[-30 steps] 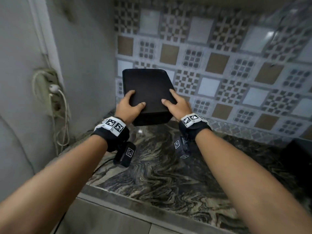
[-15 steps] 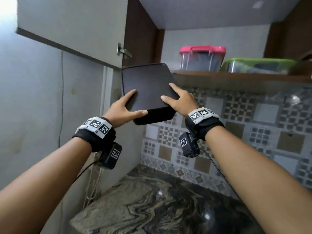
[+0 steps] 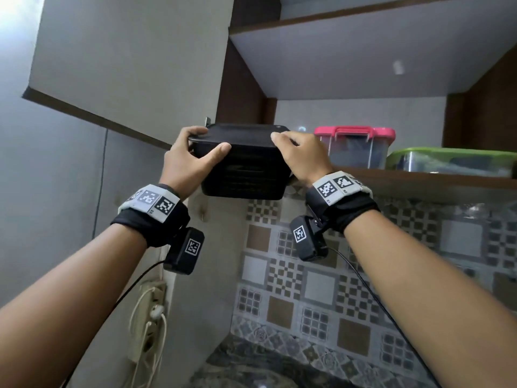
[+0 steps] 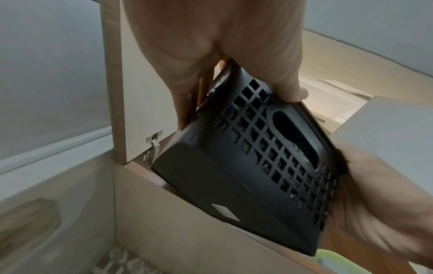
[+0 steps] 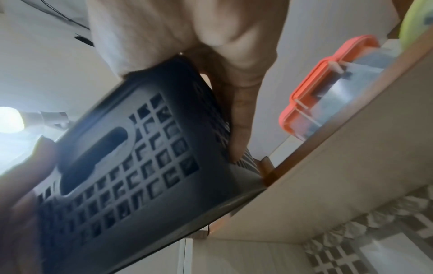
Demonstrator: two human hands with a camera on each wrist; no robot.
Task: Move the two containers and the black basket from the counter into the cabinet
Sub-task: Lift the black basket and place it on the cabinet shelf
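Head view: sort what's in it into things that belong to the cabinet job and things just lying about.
Part of the job:
black basket, held by the left hand and right hand
pink-lidded container, on the shelf
green-lidded container, on the shelf
cabinet shelf

Just lying about:
white cables on the wall
counter

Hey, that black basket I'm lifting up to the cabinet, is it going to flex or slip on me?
The black basket probably stays stiff: its lattice walls look like rigid plastic. Likely light, being mostly holes. Both hands, left hand and right hand, hook its rim, so slipping seems unlikely.
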